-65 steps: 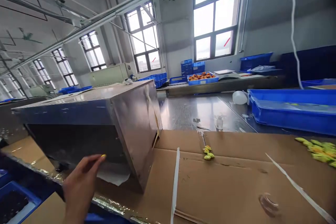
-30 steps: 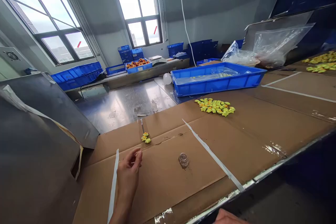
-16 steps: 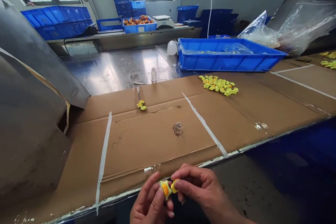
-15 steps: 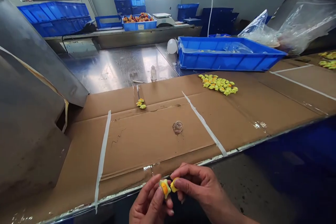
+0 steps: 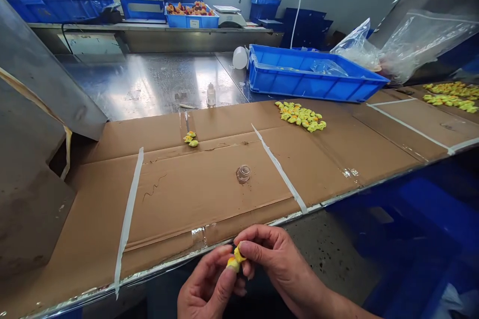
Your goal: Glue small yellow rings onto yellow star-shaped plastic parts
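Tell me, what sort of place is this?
Likely a factory workroom: there are blue plastic crates, a cardboard-covered workbench and a pile of small, similar yellow pieces.

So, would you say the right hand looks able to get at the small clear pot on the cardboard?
Probably yes: the small clear pot sits beyond the right hand, with flat cardboard and nothing upright between, though that hand pinches a small yellow piece.

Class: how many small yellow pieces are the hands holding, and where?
2: the lower yellow piece in the left hand, the upper yellow piece in the right hand, close beside it. More may be hidden in the grip.
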The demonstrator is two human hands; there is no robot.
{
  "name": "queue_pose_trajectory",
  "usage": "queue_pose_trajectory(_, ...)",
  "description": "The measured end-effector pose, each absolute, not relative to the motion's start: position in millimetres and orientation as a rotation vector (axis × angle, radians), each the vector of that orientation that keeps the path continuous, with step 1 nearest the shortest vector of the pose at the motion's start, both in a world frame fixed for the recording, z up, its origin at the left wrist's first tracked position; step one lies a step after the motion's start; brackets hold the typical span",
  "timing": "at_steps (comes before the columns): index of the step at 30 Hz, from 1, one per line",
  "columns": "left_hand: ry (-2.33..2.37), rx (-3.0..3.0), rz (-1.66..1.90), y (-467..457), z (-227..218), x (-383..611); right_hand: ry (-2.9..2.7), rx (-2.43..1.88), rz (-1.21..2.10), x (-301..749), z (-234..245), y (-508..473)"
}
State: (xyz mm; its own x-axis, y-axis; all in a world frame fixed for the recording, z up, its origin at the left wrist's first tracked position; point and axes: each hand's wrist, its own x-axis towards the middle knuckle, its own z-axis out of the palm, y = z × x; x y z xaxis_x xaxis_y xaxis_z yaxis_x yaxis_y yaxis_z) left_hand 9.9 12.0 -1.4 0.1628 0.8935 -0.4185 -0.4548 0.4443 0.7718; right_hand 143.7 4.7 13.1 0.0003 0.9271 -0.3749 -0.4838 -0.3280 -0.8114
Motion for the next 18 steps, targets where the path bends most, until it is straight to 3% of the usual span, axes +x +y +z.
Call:
queue_pose_trajectory(7,0.955,0.147,0.817,18.9,1.9,3.5,-0.576,-1.124,1.593,142.7,22.1,5.1)
queue_pose_trajectory(18,0.721,0.055,0.970,10.5,-3.0,-0.5,-0.634,-1.160,1.575,141.4,27.9,2.5)
